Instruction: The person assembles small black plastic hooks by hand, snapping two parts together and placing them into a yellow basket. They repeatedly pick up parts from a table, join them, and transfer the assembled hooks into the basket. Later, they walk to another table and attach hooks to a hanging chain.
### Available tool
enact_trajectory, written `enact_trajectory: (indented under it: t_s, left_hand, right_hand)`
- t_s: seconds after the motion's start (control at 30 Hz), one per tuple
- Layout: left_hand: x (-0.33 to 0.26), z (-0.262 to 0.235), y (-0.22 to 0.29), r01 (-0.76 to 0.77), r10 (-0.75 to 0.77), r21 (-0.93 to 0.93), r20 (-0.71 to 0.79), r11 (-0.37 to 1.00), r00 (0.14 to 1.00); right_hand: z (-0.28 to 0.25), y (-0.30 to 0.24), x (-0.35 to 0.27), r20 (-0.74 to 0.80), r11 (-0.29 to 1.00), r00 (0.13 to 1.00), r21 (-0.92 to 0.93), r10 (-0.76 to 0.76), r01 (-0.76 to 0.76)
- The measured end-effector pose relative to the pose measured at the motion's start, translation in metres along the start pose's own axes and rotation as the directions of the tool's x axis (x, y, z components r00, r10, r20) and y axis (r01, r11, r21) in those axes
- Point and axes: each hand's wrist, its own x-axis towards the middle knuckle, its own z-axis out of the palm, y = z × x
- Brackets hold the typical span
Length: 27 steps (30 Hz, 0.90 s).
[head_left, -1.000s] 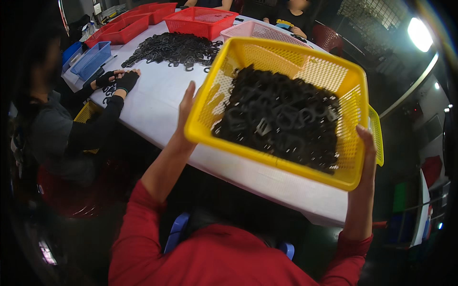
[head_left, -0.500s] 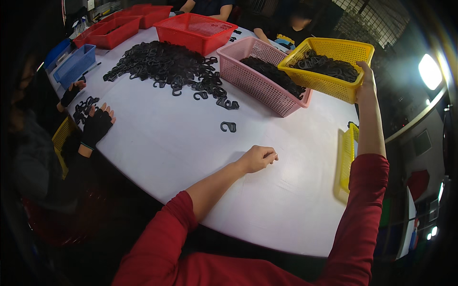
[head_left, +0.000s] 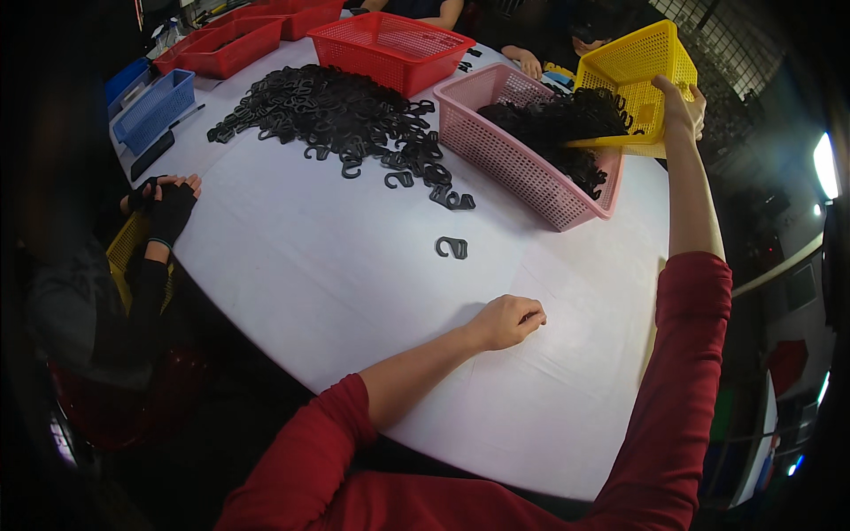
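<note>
your right hand (head_left: 683, 108) gripped tilted yellow perforated plastic basket (head_left: 645, 87), your left hand (head_left: 506, 322) rested curled closed, white worktop (head_left: 354, 274) beneath

Ahead of you lies a white table (head_left: 354, 257); a lamp (head_left: 826, 166) glares on your right, a grille (head_left: 724, 42) beyond the table.

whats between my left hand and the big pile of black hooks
In the head view, one loose black hook lies on the white tabletop between your left hand and the pile of black hooks.
</note>
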Motion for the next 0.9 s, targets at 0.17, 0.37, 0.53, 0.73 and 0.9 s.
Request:
enact_trajectory:
  t_s: [0.17,0.37,0.53,0.73,0.9]
  left_hand:
    - [0.000,0.000,0.004,0.022,-0.022,0.057,-0.001,0.998,1.000]
    - [0.000,0.007,-0.002,-0.038,0.040,0.071,-0.023,0.997,0.999]
    - [0.001,0.006,-0.004,-0.023,0.023,0.090,0.007,0.996,1.000]
    - [-0.003,0.000,-0.001,-0.022,0.020,0.060,0.030,0.998,0.999]
    - [0.000,0.002,-0.003,0.010,-0.013,0.043,0.058,0.999,0.998]
  right_hand:
    - [0.023,-0.017,-0.032,-0.010,0.982,0.987,-0.099,-0.163,0.161]
    - [0.057,-0.012,-0.052,0.011,0.863,0.880,-0.188,-0.475,0.469]
    - [0.060,-0.009,-0.073,-0.022,0.589,0.604,-0.256,-0.797,0.767]
    - [0.010,0.005,-0.094,-0.059,0.304,0.299,-0.218,-0.953,0.927]
    - [-0.113,0.043,-0.090,-0.121,0.683,0.706,0.184,-0.698,0.707]
